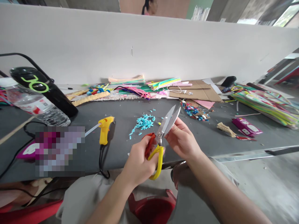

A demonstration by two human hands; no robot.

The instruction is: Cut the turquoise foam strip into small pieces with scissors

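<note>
My left hand (141, 160) is wrapped round the red and yellow handles of a pair of scissors (158, 160). The blades point up and to the right, slightly apart. My right hand (183, 138) is closed beside the blades, its fingertips at the nearer blade; whatever it pinches there is hidden. Just beyond the hands, a pile of small light-blue pieces (144, 122) lies on the grey table (121, 109). To the left, a yellow glue gun (106, 130) with a clear stick in its back rests on the table.
A water bottle (39, 105) and a black flask (53, 96) lean at the left. Bundles of coloured stems (266, 105), cardboard (196, 90) and a heap of coloured scraps (193, 111) line the back and right. A purple packet (247, 127) lies right. A white partition (93, 46) stands behind.
</note>
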